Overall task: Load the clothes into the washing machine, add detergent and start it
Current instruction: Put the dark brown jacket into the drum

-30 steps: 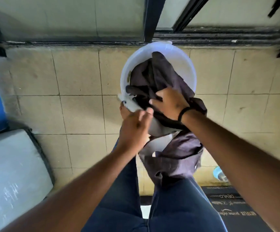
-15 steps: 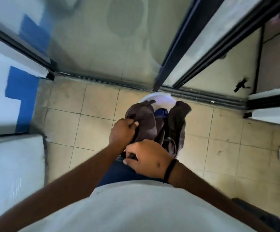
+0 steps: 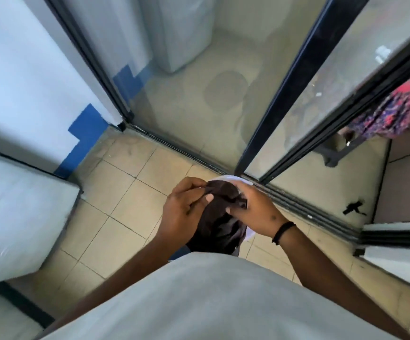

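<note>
Nearest in view is the person's grey shirt (image 3: 218,298), filling the lower frame; 1 second ago the view looked straight down at jeans and floor, so the head has lifted and the body has straightened.

Just beyond it, both hands hold the dark garment (image 3: 220,217) up in front of the chest. The left hand (image 3: 183,212) has its grip closed on the cloth's left edge, fingers curled and thumb pressed onto the fabric. The right hand (image 3: 254,209) pinches the bunched top corner from the right, a black band on its wrist. 1 second ago the garment lay half draped in the white bucket (image 3: 226,178) with the hands only gathering it; now it hangs clear between the 2 hands, its lower part trailing toward the shirt. Only the bucket's far rim and a sliver near the right wrist show, on the tiled floor (image 3: 115,200) below the hands.

That suggests the pick-up is done and the carry to the machine is next; nothing is loaded yet, and detergent and start remain.

To the left stands a white appliance top (image 3: 20,217), possibly the washer, though I cannot tell. Farther off, a dark-framed sliding glass door (image 3: 282,94) crosses the scene, with patterned red fabric (image 3: 400,106) at far right.
</note>
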Available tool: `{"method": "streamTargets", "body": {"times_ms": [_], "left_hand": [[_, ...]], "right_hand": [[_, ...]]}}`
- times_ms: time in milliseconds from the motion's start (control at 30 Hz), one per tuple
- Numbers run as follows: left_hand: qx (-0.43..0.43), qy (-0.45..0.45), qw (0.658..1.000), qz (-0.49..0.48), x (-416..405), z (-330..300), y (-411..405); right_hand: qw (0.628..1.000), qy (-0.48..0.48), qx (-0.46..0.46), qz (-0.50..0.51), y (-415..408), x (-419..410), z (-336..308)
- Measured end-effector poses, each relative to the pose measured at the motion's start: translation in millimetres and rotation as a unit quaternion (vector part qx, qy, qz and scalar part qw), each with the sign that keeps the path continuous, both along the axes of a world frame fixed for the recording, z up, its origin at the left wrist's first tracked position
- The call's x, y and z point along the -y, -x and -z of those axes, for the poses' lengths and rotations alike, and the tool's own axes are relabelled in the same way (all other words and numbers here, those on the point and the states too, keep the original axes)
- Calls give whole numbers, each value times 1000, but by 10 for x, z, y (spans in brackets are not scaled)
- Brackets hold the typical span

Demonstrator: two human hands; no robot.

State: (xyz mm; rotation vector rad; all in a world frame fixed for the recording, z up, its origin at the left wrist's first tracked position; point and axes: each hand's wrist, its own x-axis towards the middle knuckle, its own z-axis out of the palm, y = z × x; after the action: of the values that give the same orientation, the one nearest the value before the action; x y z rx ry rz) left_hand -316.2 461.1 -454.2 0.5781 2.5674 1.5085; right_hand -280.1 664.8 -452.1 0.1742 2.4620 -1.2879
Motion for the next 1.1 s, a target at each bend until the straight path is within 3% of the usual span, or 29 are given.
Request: {"method": "streamTargets", "body": {"times_ms": [133, 300, 400, 467, 567, 667, 767, 833, 933, 1033, 1100], "left_hand": [[5, -40, 997, -63, 103, -328, -191], [1, -61, 982, -177, 483, -461, -291], [31, -49, 954, -294, 799, -403, -335], [73, 9, 930, -359, 1057, -305, -345], [143, 42, 901, -408, 1347, -258, -473], [135, 12, 911, -390, 1444, -384, -640], [246, -43, 934, -255, 1538, -528, -767], [289, -32, 938, -187, 1585, -554, -856], [208, -8, 943, -258, 1593, -493, -949], [156, -46, 933, -320, 1686, -532, -897], [151, -69, 933, -320, 1765, -607, -819]], "right_hand": [[998, 30, 22, -47, -23, 221, 68], [997, 56, -34, -50, 45, 490, 134], [992, 45, -81, -87, 117, 719, -45], [986, 30, -116, -115, 159, 905, -193], [979, 20, -151, -132, 205, 1223, -337], [979, 10, -159, -131, 215, 1585, -419], [979, 39, -178, -89, 184, 1978, -574], [980, 96, -171, -31, 177, 2235, -659], [973, 205, -101, 38, 157, 2469, -766], [944, 323, -11, 64, 103, 2523, -933], [957, 277, -60, 64, 76, 2453, -939]]}}
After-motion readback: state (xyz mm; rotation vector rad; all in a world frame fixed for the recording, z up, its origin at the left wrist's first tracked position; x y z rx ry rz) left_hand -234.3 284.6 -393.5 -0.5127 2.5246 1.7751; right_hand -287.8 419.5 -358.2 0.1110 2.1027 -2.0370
